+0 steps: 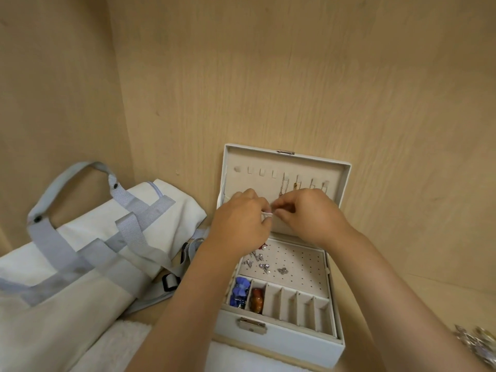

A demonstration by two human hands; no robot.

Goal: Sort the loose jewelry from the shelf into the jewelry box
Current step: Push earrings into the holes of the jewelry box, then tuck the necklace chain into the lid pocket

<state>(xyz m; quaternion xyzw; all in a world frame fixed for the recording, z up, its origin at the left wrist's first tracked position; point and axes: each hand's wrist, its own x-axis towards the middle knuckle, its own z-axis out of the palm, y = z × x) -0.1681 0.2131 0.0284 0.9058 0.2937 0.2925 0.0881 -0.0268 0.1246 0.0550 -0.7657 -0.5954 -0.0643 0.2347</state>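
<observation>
While both hands meet in front of the raised lid [284,181] of the jewelry box [279,336], the step in hand appears to be working a small piece for hanging or stowing. Left hand [239,224]: fingers curled, tips pinched on a small pale item [267,214], possibly a ring or clasp; too small to identify. Right hand [311,213]: thumb and forefinger pinched close to the same item, gripping its other side or a fine chain I cannot resolve. Both hands are closed on it, neither slack.

Location: the item is held in the air, just in front of the lid lining, below the row of hooks [281,175] and above the perforated earring panel [292,261].

Orientation: its long axis cannot be told; it is mostly hidden by fingertips. A necklace [282,187] already on one hook hangs vertically, long axis up-down along the lid.

Judgement, doing the step well: keep the pinch light, hold one end steady with the left hand and let the right do the fine work; lift toward a free hook on the left of the row to avoid tangling with the hung chain. Drop risk: the piece would fall among the silver earrings [264,264] on the panel.

Other: blue item [239,291] and amber stone [256,300] fill the two leftmost front slots; the rest are vacant. More loose jewelry [477,342] lies on the shelf [389,299] at far right. A canvas bag [88,251] lies left of the box.
</observation>
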